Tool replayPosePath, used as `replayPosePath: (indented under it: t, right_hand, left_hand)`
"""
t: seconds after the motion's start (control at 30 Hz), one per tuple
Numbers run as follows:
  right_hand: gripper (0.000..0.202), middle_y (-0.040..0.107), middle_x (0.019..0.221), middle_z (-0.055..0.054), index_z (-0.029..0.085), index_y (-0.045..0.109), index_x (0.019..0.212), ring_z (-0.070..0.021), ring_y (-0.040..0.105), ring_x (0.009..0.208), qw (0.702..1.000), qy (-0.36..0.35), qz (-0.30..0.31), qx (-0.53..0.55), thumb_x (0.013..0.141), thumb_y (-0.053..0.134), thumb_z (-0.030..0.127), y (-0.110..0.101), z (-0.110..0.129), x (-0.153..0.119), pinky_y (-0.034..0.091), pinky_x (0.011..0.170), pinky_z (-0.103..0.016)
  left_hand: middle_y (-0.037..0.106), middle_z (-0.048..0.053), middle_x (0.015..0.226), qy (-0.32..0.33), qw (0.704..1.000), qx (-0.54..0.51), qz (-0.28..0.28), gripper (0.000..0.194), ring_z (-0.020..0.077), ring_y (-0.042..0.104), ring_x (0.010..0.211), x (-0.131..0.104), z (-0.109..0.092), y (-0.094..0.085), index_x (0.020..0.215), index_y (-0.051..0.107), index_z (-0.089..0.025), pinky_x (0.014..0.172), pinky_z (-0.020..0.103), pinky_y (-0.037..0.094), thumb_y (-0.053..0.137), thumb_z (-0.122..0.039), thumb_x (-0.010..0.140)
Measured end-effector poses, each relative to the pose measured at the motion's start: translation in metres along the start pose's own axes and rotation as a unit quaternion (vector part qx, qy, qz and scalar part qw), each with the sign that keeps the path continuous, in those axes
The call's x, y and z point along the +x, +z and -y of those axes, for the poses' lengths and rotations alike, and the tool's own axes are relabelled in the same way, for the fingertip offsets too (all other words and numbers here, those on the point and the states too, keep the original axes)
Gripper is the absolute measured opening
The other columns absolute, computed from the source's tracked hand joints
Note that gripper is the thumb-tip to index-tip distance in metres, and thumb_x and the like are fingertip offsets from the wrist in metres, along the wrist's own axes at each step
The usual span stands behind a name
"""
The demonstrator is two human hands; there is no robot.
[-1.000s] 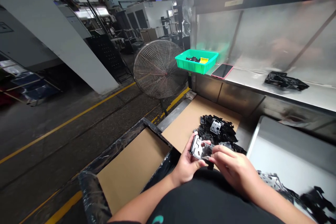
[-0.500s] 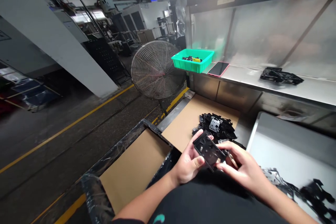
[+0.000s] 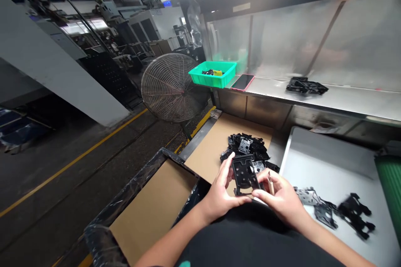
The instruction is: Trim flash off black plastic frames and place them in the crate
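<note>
A black plastic part, a flat frame with several small holes, is held up in front of my body. My left hand grips its left side and lower edge between fingers and thumb. At its lower right corner, the thumb and fingers of my right hand pinch it. A slim tool with a pale handle is tucked in my right hand too; its kind is unclear. Just beyond the part, a heap of similar black parts, some with silvery faces, lies on a cardboard sheet.
To the right, a grey tray holds several loose parts. A green bin, a phone and more black parts sit on the metal shelf. A plastic-lined box stands at lower left; a fan is behind.
The black part has turned more upright, its holed face now toward me. Both hands still hold it. My view has swung right, bringing more of the grey tray into sight.
</note>
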State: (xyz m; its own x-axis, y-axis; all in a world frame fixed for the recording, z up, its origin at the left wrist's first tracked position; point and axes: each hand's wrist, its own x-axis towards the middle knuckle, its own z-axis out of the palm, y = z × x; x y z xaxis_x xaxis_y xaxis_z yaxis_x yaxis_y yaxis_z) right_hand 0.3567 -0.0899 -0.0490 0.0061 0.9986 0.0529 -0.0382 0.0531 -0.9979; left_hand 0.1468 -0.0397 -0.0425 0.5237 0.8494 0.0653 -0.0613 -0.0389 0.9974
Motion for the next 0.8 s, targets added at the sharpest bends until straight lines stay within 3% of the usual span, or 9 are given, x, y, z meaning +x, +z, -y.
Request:
replayPosePath:
  t: [0.1,0.2,0.33,0.43,0.5,0.67,0.8]
  right_hand:
    - [0.033,0.064,0.087,-0.002,0.024,0.066,0.088,-0.0195,0.062,0.079,0.999,-0.022,0.036,-0.001,0.091,0.077,0.054,-0.014,0.006,-0.003,0.053,0.070,-0.032]
    - [0.025,0.063,0.097,-0.002,0.026,0.064,0.103,-0.0156,0.057,0.073,0.999,-0.043,0.025,0.004,0.094,0.076,0.046,-0.034,0.015,-0.005,0.052,0.067,-0.029]
    - [0.062,0.064,0.122,-0.006,0.035,0.053,0.147,-0.0107,0.051,0.063,0.993,-0.046,0.086,-0.062,0.092,0.080,0.040,-0.060,0.027,-0.008,0.051,0.059,-0.026]
    - [0.057,0.065,0.131,-0.008,0.033,0.058,0.148,-0.0122,0.058,0.070,0.980,-0.082,0.138,-0.116,0.094,0.077,0.039,-0.074,0.030,-0.012,0.054,0.062,-0.026]
    - [0.053,0.067,0.123,-0.008,0.032,0.062,0.144,-0.0137,0.061,0.074,0.979,-0.098,0.123,-0.127,0.094,0.078,0.039,-0.079,0.028,-0.016,0.055,0.064,-0.026]
    - [0.052,0.064,0.095,-0.001,0.033,0.062,0.140,-0.0129,0.059,0.068,0.989,-0.116,0.000,-0.096,0.092,0.081,0.039,-0.087,0.018,-0.036,0.054,0.060,-0.024]
    - [0.050,0.056,0.080,0.004,0.036,0.063,0.139,-0.0119,0.052,0.062,0.983,-0.164,-0.015,-0.085,0.093,0.081,0.036,-0.092,0.010,-0.055,0.045,0.051,-0.022]
  left_hand:
    - [0.030,0.019,0.174,0.025,0.999,0.030,0.021,0.122,0.0409,0.035,0.160,0.002,-0.001,-0.003,0.168,0.031,-0.026,0.134,0.055,0.029,0.100,-0.033,0.067]
    - [0.033,0.019,0.171,0.029,0.996,0.060,0.057,0.122,0.0419,0.041,0.155,0.003,-0.007,-0.002,0.165,0.037,-0.028,0.131,0.055,0.034,0.103,-0.037,0.062]
    - [0.040,0.017,0.165,0.038,0.987,0.103,0.115,0.123,0.0404,0.047,0.150,0.007,-0.017,0.007,0.164,0.040,-0.030,0.128,0.054,0.039,0.103,-0.041,0.059]
    - [0.042,0.017,0.163,0.050,0.982,0.118,0.142,0.124,0.0396,0.047,0.149,0.010,-0.019,0.017,0.164,0.041,-0.030,0.125,0.054,0.043,0.104,-0.040,0.057]
    - [0.043,0.017,0.162,0.055,0.981,0.116,0.147,0.124,0.0388,0.049,0.148,0.011,-0.019,0.025,0.164,0.041,-0.031,0.125,0.054,0.044,0.104,-0.038,0.058]
    - [0.043,0.017,0.165,0.040,0.989,0.090,0.113,0.123,0.0400,0.048,0.150,0.010,-0.012,0.042,0.165,0.039,-0.030,0.128,0.056,0.040,0.103,-0.034,0.060]
    - [0.042,0.012,0.169,0.036,0.996,0.049,0.071,0.120,0.0393,0.042,0.156,0.009,-0.008,0.057,0.164,0.038,-0.038,0.133,0.056,0.030,0.102,-0.030,0.063]
